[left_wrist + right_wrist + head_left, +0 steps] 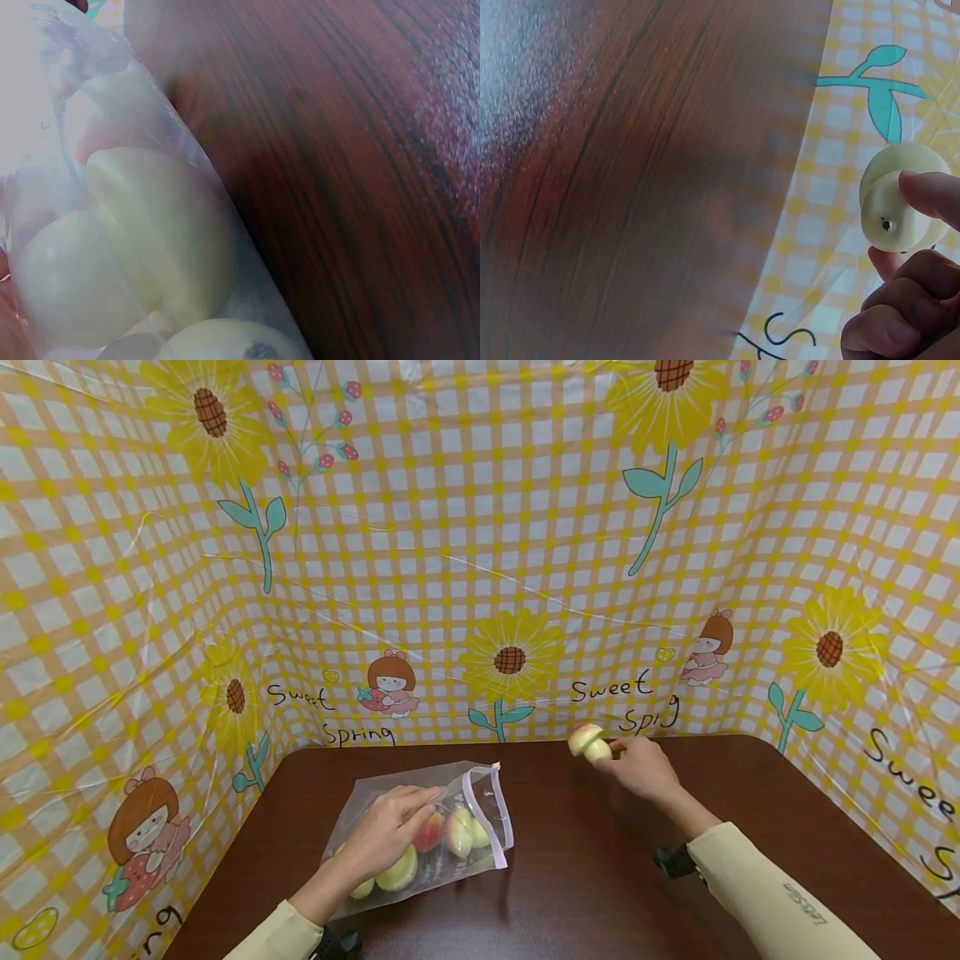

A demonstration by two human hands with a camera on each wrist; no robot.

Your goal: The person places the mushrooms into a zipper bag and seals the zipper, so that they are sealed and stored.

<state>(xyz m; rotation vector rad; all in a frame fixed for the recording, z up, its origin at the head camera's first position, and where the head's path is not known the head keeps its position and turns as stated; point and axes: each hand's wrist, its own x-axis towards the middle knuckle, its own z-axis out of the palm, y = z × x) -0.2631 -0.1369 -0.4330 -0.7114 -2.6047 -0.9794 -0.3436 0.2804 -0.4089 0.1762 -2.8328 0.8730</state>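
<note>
My right hand (641, 768) pinches a pale mushroom-shaped piece (597, 749) between thumb and fingertips, near the far edge of the table. The piece has a reddish blush on its rounded cap, and a small dark spot marks the end of its stem (885, 217). My left hand (386, 827) lies over a clear zip bag (375, 783), its fingers stretched out across the plastic. Inside the bag are a red fruit-like piece (429, 832), a round pale yellow one (397, 868) and pale blushed ones (459, 835). Part of the contents is hidden under the left hand.
The dark wood table (570, 893) has a glossy top. A yellow checked cloth (450, 568) printed with sunflowers and dolls rises behind it and at both sides. The bag's white zip end (501, 858) points to the right.
</note>
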